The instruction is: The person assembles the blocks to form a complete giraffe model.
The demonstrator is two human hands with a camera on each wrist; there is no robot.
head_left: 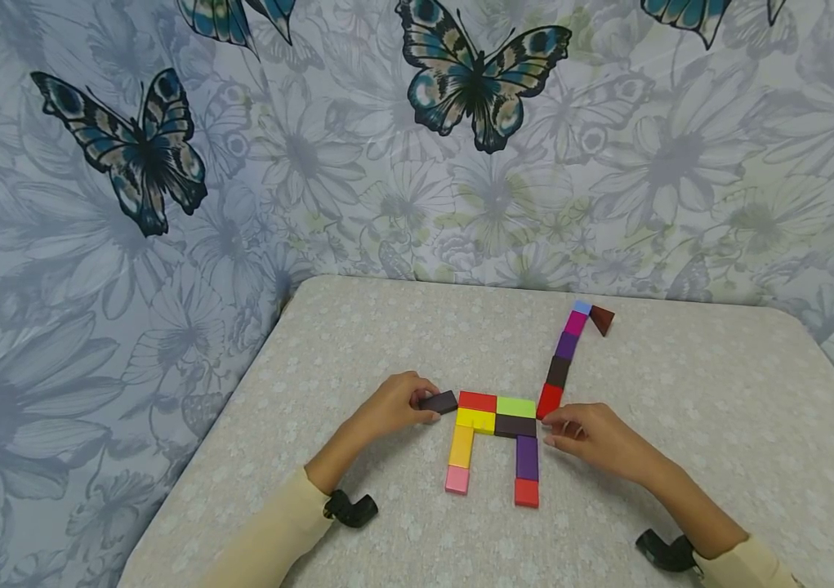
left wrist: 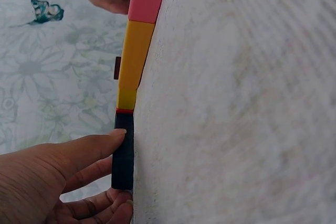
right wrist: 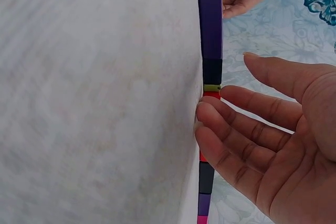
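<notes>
My left hand pinches a black block at the left end of a flat block figure, with the thumb along its side in the left wrist view. That block's far end meets the red block of the body. Beside it lie green, yellow and another black block. My right hand has loosely bent, spread fingers, fingertips right at the lower red block of a slanting row. Its thumb stands away from the blocks in the right wrist view.
Orange and pink blocks form one leg; purple and red the other. The slanting row runs up through a blue block, beside a brown triangle. A butterfly-patterned wall covering backs the cloth-covered table.
</notes>
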